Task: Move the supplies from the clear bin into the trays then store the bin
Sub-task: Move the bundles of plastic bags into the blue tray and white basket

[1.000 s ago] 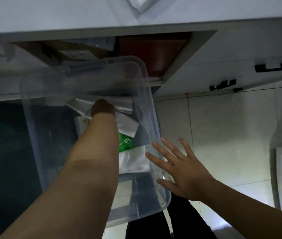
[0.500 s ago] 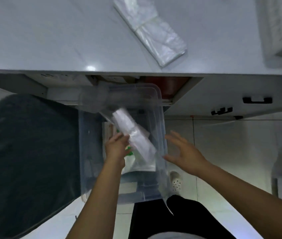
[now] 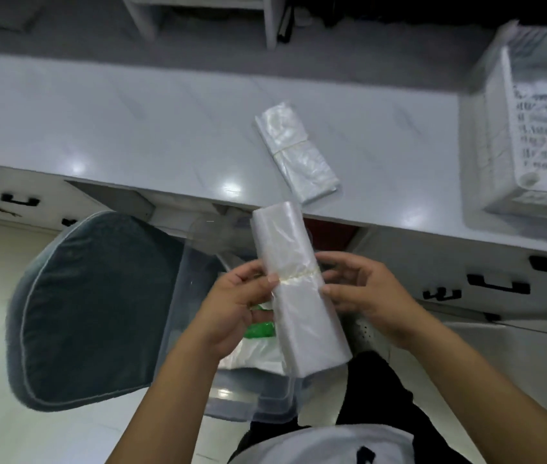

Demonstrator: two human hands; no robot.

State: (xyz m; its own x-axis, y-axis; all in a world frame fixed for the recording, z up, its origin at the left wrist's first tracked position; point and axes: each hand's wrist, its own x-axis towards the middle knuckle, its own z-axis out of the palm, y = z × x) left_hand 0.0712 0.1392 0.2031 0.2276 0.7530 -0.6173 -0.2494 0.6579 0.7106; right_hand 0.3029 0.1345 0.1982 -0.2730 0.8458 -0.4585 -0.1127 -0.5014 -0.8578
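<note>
Both hands hold one long bundle of clear plastic bags [image 3: 298,286] above the clear bin [image 3: 195,296]. The left hand [image 3: 235,306] pinches it at the rubber band from the nine o'clock side, and the right hand [image 3: 362,293] has its fingers curled against it from three o'clock. The bundle tilts, its top end reaching up to the counter's front edge at twelve o'clock and its lower end hanging over the bin's near wall.

The bin sits low in front of the person, its far rim tucked under the counter [image 3: 131,128] lip. Inside it lie a green packet [image 3: 260,329] and a pale bag, partly hidden by the hands. A dark padded chair seat [image 3: 91,309] crowds the bin's nine o'clock side, just beside its wall.

On the counter a second banded bundle [image 3: 295,152] lies near the front edge, at twelve o'clock from the hands. At two o'clock a white tray [image 3: 496,128] holds a printed package, with bare countertop between it and the bundle. Drawer fronts with black handles [image 3: 496,283] run below at three o'clock.
</note>
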